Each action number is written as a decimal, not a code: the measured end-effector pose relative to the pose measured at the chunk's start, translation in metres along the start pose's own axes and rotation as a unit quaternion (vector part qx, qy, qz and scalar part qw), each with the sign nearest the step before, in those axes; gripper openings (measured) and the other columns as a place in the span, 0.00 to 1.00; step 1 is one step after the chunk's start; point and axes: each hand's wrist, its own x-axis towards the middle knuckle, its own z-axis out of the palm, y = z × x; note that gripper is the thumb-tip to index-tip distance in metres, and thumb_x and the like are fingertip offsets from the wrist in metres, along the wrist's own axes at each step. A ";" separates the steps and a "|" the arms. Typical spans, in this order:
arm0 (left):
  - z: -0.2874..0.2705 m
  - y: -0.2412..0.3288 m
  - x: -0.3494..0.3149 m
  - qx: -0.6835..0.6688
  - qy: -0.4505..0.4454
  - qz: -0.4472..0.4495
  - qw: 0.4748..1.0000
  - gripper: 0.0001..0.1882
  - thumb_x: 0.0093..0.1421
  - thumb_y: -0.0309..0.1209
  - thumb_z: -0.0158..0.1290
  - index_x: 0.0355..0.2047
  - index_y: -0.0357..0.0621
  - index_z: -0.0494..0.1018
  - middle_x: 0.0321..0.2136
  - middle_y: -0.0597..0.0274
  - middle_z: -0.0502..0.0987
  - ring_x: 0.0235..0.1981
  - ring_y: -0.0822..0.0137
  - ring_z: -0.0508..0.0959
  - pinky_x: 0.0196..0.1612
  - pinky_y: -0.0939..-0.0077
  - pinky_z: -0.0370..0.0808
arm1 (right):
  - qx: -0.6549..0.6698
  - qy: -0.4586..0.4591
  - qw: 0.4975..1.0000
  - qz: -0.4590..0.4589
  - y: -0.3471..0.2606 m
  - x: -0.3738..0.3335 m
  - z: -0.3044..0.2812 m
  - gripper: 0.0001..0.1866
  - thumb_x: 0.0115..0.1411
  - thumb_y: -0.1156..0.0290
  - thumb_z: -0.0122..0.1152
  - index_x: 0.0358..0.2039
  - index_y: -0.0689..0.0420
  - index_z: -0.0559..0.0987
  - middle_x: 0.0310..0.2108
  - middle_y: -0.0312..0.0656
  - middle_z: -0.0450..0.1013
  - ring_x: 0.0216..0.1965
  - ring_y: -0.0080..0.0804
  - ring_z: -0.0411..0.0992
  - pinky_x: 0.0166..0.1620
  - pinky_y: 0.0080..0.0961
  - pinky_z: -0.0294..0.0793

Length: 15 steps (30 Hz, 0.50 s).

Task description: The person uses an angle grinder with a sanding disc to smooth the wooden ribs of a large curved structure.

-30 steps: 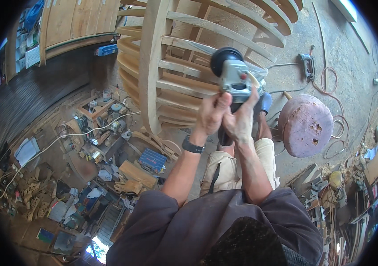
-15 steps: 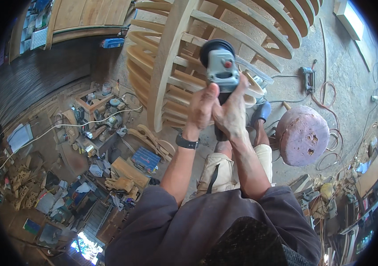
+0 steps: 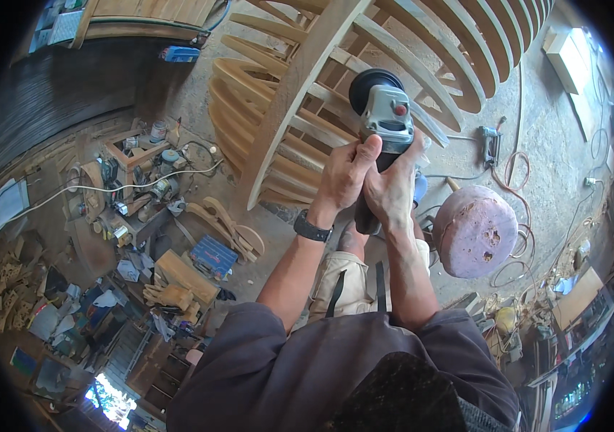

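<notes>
Both hands are closed around an angle grinder [image 3: 387, 108] with a grey head, a red button and a dark round disc at its far end. My left hand [image 3: 343, 173] wraps its side, thumb along the top. My right hand [image 3: 393, 191] grips the dark body behind the head. Beneath and beyond the grinder lies a large wooden frame [image 3: 299, 86], a long wide beam with several curved ribs. The disc is over the ribs right of the beam; whether it touches wood I cannot tell.
A round, worn pinkish stool [image 3: 475, 232] stands to my right. Past it are a nail gun [image 3: 490, 144] and an orange hose [image 3: 512, 180] on the floor. On the left lie a blue case [image 3: 213, 255], wood scraps [image 3: 19, 291] and a pale cord [image 3: 98, 189].
The view has shifted and turned slightly, so the wooden frame now slants more. My hands and the grinder appear farther right and slightly lower in the picture. The grip looks the same.
</notes>
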 end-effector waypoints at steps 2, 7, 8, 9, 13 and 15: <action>-0.004 -0.005 0.003 -0.021 0.005 0.002 1.000 0.40 0.66 0.64 0.48 0.30 0.30 0.77 0.23 0.57 0.77 0.29 0.70 0.73 0.34 0.71 0.70 | 0.000 0.004 1.000 -0.021 -0.009 0.002 0.001 0.46 0.62 0.56 0.65 0.66 0.63 0.45 0.47 0.67 0.72 0.50 0.63 0.75 0.52 0.44 0.73; -0.008 0.004 0.012 -0.020 0.011 0.004 1.000 0.40 0.65 0.65 0.49 0.28 0.32 0.77 0.22 0.58 0.76 0.28 0.71 0.74 0.33 0.69 0.70 | -0.021 0.012 1.000 -0.013 -0.015 0.011 0.005 0.45 0.61 0.55 0.67 0.66 0.62 0.50 0.47 0.60 0.72 0.49 0.57 0.75 0.53 0.43 0.71; -0.008 0.006 0.009 0.017 0.000 -0.031 0.999 0.40 0.64 0.66 0.49 0.27 0.32 0.77 0.22 0.57 0.77 0.29 0.71 0.74 0.33 0.69 0.70 | 0.003 0.022 0.999 0.025 -0.015 0.006 0.002 0.45 0.60 0.55 0.68 0.65 0.62 0.51 0.46 0.60 0.73 0.49 0.57 0.75 0.53 0.43 0.72; -0.006 0.005 0.008 0.016 0.000 -0.029 0.999 0.40 0.64 0.66 0.49 0.27 0.32 0.77 0.22 0.57 0.77 0.29 0.71 0.74 0.33 0.69 0.70 | -0.007 0.034 0.999 0.013 -0.011 0.004 0.000 0.46 0.60 0.55 0.68 0.65 0.63 0.51 0.47 0.60 0.73 0.49 0.55 0.76 0.52 0.42 0.73; -0.008 0.012 0.010 0.009 -0.018 -0.030 0.999 0.40 0.64 0.65 0.50 0.27 0.32 0.78 0.22 0.57 0.76 0.29 0.71 0.74 0.33 0.69 0.71 | -0.022 0.018 1.000 0.002 -0.011 0.011 0.003 0.42 0.62 0.58 0.65 0.65 0.62 0.50 0.47 0.64 0.73 0.50 0.61 0.75 0.52 0.44 0.73; -0.014 0.016 0.015 -0.054 -0.015 -0.034 0.998 0.40 0.64 0.65 0.50 0.27 0.30 0.77 0.21 0.57 0.76 0.29 0.71 0.73 0.33 0.68 0.70 | -0.026 0.015 1.000 0.000 -0.019 0.012 0.007 0.42 0.62 0.58 0.65 0.65 0.62 0.50 0.47 0.63 0.72 0.49 0.60 0.75 0.52 0.44 0.72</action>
